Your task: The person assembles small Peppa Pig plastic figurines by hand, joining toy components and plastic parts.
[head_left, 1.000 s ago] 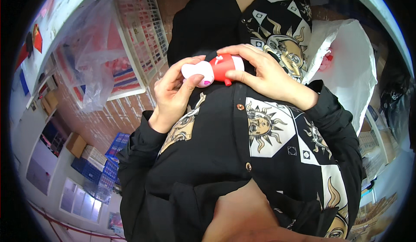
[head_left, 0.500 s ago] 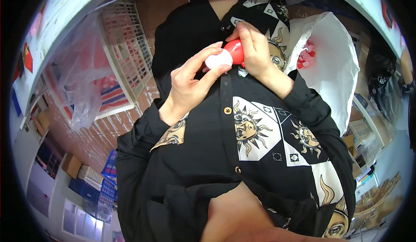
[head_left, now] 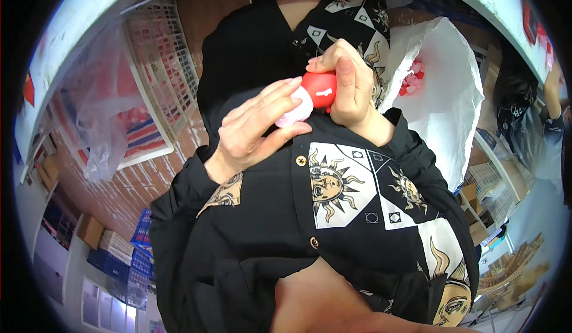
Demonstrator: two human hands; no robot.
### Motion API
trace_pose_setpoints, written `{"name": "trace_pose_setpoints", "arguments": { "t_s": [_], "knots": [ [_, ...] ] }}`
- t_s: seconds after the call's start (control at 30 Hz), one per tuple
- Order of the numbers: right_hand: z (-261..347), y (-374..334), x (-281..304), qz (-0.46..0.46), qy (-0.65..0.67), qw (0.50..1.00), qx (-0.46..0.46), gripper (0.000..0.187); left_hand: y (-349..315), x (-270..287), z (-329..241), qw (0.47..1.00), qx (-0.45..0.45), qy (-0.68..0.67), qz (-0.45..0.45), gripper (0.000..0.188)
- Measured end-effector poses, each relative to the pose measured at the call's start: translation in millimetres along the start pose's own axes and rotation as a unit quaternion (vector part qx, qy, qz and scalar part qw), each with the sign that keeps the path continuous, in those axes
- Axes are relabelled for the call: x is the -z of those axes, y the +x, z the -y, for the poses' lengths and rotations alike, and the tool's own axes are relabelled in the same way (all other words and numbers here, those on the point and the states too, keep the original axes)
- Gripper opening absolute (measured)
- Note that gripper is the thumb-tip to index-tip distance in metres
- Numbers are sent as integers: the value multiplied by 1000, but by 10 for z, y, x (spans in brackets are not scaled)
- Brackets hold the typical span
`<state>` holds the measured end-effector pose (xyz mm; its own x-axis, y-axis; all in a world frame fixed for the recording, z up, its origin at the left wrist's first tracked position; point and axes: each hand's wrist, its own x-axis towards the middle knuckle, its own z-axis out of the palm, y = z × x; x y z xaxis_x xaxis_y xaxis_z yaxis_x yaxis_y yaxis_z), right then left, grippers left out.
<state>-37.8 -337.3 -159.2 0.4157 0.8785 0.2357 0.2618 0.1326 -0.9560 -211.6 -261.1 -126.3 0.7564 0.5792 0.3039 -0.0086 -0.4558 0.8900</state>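
Head view: left hand point(head_left: 253, 133) and right hand point(head_left: 348, 89) together grip a toy point(head_left: 310, 97). Its red part sits in the right fingers, its pale part against the left.

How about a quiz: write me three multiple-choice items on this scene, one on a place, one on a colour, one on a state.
1. Where is the white bag?
A. To the right of the hands
B. To the left of the hands
C. Between the hands

2. What colours is the small toy?
A. Blue and yellow
B. Red and pale pink
C. All green

3. How is the small toy held?
A. It lies on the floor
B. By one hand alone
C. By the left hand and the right hand together

Key: A, the bag hangs past the right hand; B, a red part joins a pale one; C, fingers of both hands close on it.
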Motion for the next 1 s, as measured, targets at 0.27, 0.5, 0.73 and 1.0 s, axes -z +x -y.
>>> {"name": "trace_pose_setpoints", "arguments": {
  "t_s": [0.27,0.5,0.73,1.0],
  "knots": [
    [50,119,109,90,53,989,-102,43,20,96,36,993,109,-51,-16,40],
    [204,152,88,225,66,947,-218,57,578,318,4,934,334,-124,4,26],
    [101,149,35,98,343,864,-356,45,912,267,253,917,346,-199,-18,48],
    [6,144,135,32,523,749,-405,52,635,5,420,872,384,-296,-60,52]
  ]
}}
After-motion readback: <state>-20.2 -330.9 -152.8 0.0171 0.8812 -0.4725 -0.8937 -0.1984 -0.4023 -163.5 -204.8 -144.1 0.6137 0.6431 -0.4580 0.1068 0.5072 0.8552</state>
